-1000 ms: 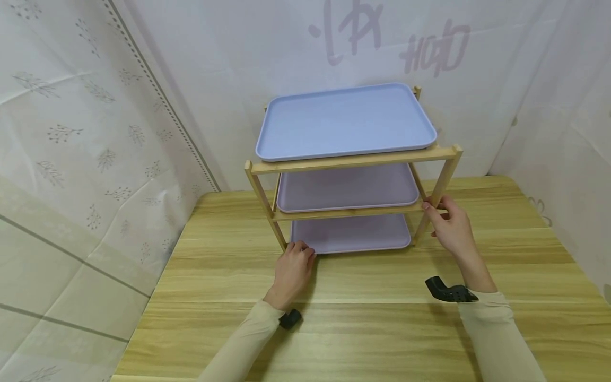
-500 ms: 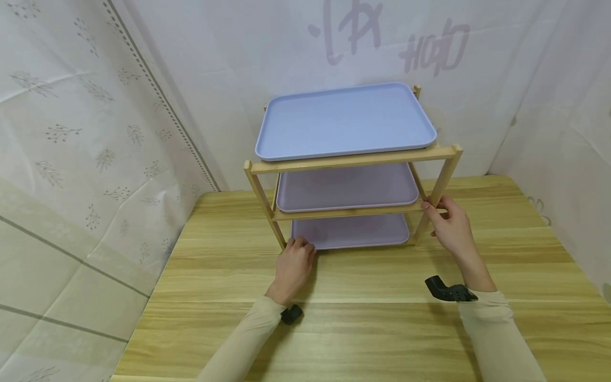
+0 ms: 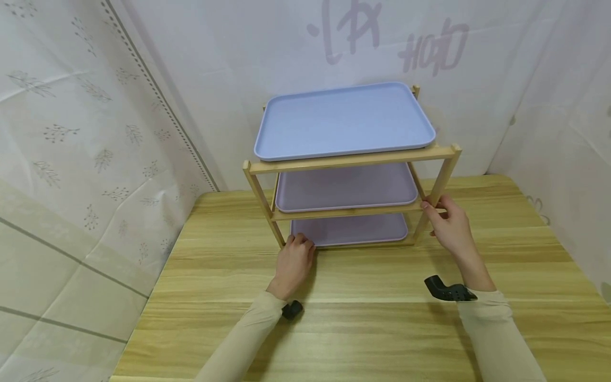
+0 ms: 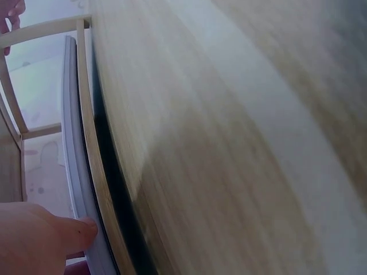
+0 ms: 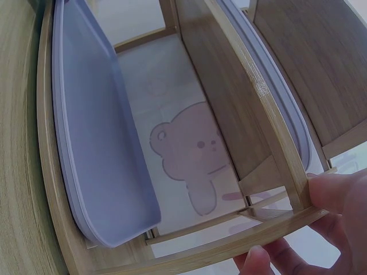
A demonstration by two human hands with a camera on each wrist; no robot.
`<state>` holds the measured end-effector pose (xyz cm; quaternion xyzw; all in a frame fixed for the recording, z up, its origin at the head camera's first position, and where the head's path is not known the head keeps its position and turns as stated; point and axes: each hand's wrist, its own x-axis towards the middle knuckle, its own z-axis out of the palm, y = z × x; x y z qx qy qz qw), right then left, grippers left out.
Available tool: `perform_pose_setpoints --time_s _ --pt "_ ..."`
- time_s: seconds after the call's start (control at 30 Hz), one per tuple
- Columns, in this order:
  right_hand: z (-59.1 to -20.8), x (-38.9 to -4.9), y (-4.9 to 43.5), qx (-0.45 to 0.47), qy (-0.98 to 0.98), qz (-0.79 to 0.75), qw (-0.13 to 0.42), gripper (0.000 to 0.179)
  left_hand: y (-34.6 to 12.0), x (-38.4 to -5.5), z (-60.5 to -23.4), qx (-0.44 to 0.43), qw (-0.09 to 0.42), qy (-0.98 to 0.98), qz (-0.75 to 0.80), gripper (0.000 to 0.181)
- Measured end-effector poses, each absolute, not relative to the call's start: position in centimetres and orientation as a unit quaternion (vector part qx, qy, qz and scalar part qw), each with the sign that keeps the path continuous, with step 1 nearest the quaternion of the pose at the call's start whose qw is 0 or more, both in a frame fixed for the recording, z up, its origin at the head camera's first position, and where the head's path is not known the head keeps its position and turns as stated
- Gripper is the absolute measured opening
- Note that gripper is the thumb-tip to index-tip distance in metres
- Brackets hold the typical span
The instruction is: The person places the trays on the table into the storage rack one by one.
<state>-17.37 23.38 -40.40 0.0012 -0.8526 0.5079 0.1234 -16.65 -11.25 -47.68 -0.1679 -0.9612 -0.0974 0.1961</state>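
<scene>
A three-tier wooden rack (image 3: 353, 161) stands on the table, with a light blue tray (image 3: 343, 122) on top and a purple tray (image 3: 346, 187) on the middle tier. On the lowest tier lies another purple tray (image 3: 355, 230), its left front corner hidden by my left hand (image 3: 293, 265). That hand holds the corner with curled fingers; in the left wrist view the thumb (image 4: 85, 229) lies on the tray's rim. My right hand (image 3: 452, 225) grips the rack's right front post (image 3: 445, 172) at the middle rail, its thumb and fingers on either side in the right wrist view.
The rack stands near the back of the wood-grain table (image 3: 363, 318). A pale curtain (image 3: 191, 63) hangs behind it, and a leaf-patterned cloth (image 3: 86, 132) hangs on the left. Black camera mounts (image 3: 448, 289) sit on both wrists.
The lowest tray has slid back into the rack, so its front rim sits farther in and the bottom rail shows. My left hand moved slightly forward with it; the right hand stayed put.
</scene>
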Motion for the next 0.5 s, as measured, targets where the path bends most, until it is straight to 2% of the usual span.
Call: perform_pose_setpoints --time_s 0.5 --pt "-40.54 -17.45 23.40 0.002 -0.853 0.506 0.125 0.038 -11.11 -17.20 -47.78 -0.157 0.208 -0.961 -0.097 0.010"
